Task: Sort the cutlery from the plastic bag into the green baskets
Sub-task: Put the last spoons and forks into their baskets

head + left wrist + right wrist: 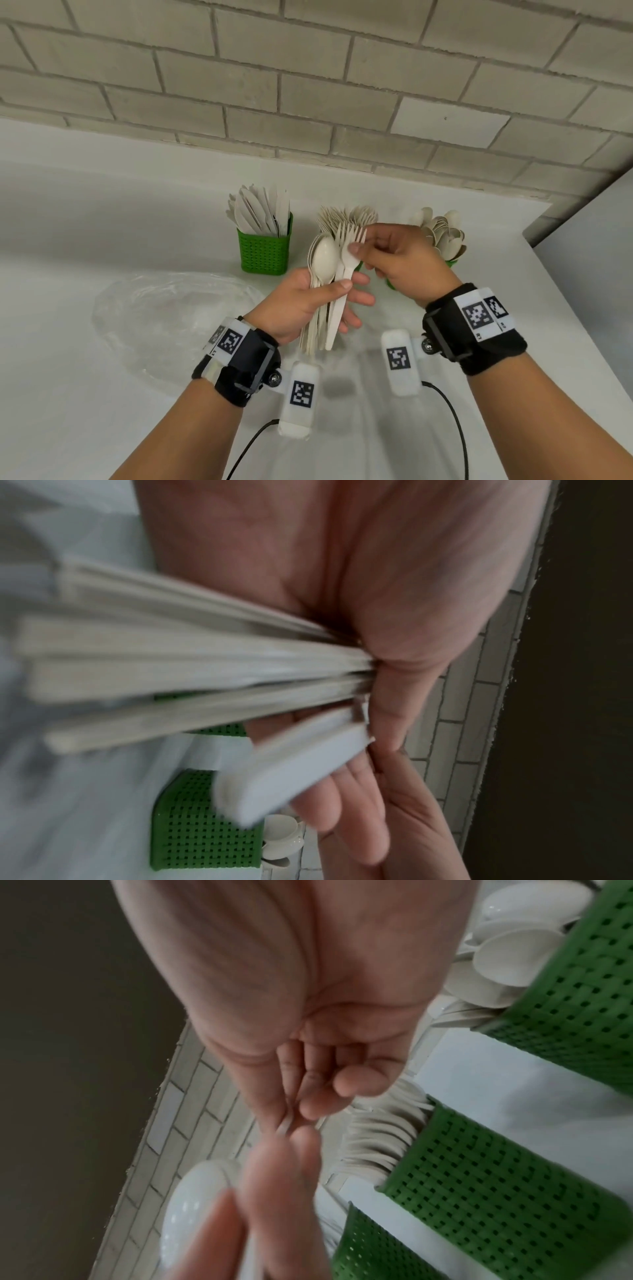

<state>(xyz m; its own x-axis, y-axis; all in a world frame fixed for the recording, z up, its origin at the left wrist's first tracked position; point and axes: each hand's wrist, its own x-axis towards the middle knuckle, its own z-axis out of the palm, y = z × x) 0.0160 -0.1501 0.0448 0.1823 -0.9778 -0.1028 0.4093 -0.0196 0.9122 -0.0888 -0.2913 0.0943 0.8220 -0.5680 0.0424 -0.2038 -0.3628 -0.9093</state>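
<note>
My left hand point(342, 291) grips a bundle of white plastic spoons and forks point(323, 260) by the handles, heads up, above the counter. The handles point(205, 664) fan out blurred in the left wrist view. My right hand point(363, 246) pinches the head of a fork point(352, 240) in that bundle between thumb and fingers point(308, 1110). Three green baskets stand behind: one with knives point(265, 251), a middle one with forks point(346, 214) mostly hidden by my hands, and a right one with spoons point(445, 233). The clear plastic bag point(171, 308) lies crumpled at the left.
A grey brick wall point(308, 85) runs behind the white counter point(102, 222). The counter's right edge point(565, 274) is close to the spoon basket. Cables point(455, 428) trail from both wrist cameras near the front.
</note>
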